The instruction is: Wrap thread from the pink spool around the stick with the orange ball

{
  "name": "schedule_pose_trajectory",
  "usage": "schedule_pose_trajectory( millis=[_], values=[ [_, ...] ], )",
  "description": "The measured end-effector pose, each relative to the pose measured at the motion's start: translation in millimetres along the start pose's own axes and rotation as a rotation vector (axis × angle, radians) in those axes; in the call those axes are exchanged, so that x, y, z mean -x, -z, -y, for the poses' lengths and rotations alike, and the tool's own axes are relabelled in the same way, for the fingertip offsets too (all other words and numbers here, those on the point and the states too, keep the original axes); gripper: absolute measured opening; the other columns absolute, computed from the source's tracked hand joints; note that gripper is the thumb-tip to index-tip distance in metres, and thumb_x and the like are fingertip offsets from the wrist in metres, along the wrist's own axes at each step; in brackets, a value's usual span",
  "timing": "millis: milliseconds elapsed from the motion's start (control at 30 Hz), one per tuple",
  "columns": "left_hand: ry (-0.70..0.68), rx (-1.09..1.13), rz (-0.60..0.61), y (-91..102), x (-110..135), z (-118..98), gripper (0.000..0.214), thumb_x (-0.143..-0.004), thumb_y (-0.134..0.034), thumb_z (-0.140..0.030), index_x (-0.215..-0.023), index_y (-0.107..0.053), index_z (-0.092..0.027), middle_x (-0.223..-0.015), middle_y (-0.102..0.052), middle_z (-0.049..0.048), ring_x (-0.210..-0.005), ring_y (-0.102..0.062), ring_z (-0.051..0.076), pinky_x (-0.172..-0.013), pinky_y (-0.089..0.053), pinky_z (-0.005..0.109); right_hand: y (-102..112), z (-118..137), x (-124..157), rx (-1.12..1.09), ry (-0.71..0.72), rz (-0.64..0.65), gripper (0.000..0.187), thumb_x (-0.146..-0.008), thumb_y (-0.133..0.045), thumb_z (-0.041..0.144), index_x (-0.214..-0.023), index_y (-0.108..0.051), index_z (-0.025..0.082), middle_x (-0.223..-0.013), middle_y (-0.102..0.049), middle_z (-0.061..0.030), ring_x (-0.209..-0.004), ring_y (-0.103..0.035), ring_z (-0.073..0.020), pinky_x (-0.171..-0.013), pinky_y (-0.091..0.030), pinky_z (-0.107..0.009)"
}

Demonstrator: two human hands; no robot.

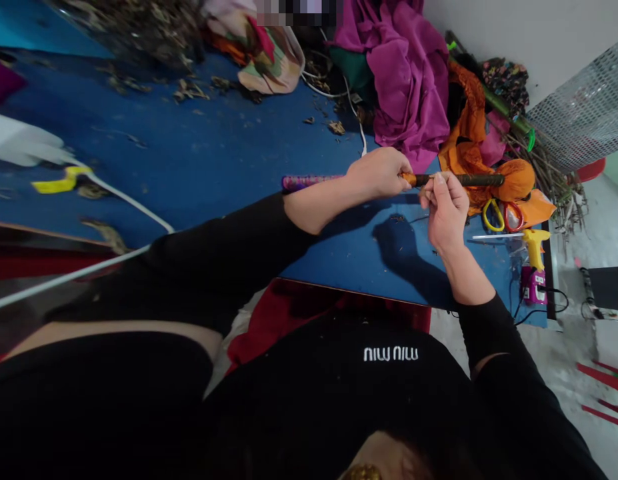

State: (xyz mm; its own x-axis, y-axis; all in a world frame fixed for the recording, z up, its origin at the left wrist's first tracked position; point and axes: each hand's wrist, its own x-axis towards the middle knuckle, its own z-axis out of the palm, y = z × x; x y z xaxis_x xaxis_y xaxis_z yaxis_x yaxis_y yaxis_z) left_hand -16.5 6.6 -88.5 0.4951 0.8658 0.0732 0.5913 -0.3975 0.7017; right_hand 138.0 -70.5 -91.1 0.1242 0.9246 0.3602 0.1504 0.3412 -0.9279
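I hold a long thin stick (469, 179) level above a blue mat (199, 167). Its left end is wrapped in purple patterned cloth (309, 181), a short part beside my left hand is orange, and the right end is dark brown. My left hand (381, 173) is wrapped round the stick near its middle. My right hand (441, 203) pinches the stick just to the right, thumb and fingertips pressed on it at the edge of the orange wrap.
Magenta cloth (403, 73) and orange cloth (469, 133) are piled at the back right. Scissors with yellow and red handles (501, 215), a yellow glue gun (533, 245) and a purple plug (533, 285) lie to the right. A white cord (129, 200) crosses the mat at left.
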Motion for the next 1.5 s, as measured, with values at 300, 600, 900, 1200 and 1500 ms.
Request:
schedule_pose_trajectory(
  millis=[300,600,900,1200,1500],
  values=[
    [0.088,-0.058,0.031,7.2,4.0,-11.6,0.035,-0.084,-0.071,-0.024,-0.115,-0.087,-0.021,-0.1,-0.084,0.0064,-0.091,-0.075,0.024,-0.077,-0.05,0.031,24.4,7.4,-14.7,0.284,0.144,0.06,0.043,-0.1,-0.061,0.066,-0.083,-0.07,0.027,-0.083,-0.069,0.0,-0.091,-0.069,-0.0169,-0.095,-0.061,-0.039],
    [0.076,-0.05,0.048,7.6,6.2,-12.4,0.039,-0.085,-0.069,-0.021,-0.121,-0.084,-0.018,-0.11,-0.084,0.0109,-0.102,-0.076,0.029,-0.084,-0.054,0.038,18.1,3.5,-49.9,0.22,0.065,0.168,0.047,-0.096,-0.063,0.071,-0.086,-0.067,0.025,-0.086,-0.071,0.0012,-0.098,-0.073,-0.0175,-0.095,-0.066,-0.039],
    [0.051,-0.243,0.003,3.9,10.9,-16.2,0.039,-0.091,-0.061,-0.027,-0.123,-0.082,-0.018,-0.114,-0.082,0.0106,-0.113,-0.076,0.034,-0.098,-0.058,0.042,19.0,-40.2,-86.7,0.221,0.034,0.292,0.052,-0.099,-0.053,0.074,-0.089,-0.063,0.024,-0.101,-0.075,-0.0017,-0.118,-0.073,-0.0198,-0.102,-0.066,-0.041],
    [0.009,-0.299,-0.021,-1.9,22.0,-24.9,0.053,-0.098,-0.056,-0.026,-0.151,-0.061,-0.024,-0.119,-0.081,0.0088,-0.114,-0.076,0.03,-0.101,-0.056,0.039,29.0,-41.7,-83.9,0.388,0.101,0.285,0.051,-0.103,-0.049,0.07,-0.089,-0.066,0.023,-0.088,-0.071,0.0012,-0.099,-0.074,-0.016,-0.099,-0.064,-0.038],
    [0.01,-0.308,-0.017,-7.7,21.6,-23.2,0.049,-0.095,-0.055,-0.025,-0.139,-0.075,-0.018,-0.127,-0.081,0.0161,-0.119,-0.076,0.038,-0.101,-0.057,0.048,24.7,-53.0,-83.0,0.273,0.049,0.289,0.059,-0.095,-0.052,0.081,-0.086,-0.065,0.023,-0.088,-0.073,0.0003,-0.093,-0.074,-0.015,-0.087,-0.065,-0.033]
  ],
)
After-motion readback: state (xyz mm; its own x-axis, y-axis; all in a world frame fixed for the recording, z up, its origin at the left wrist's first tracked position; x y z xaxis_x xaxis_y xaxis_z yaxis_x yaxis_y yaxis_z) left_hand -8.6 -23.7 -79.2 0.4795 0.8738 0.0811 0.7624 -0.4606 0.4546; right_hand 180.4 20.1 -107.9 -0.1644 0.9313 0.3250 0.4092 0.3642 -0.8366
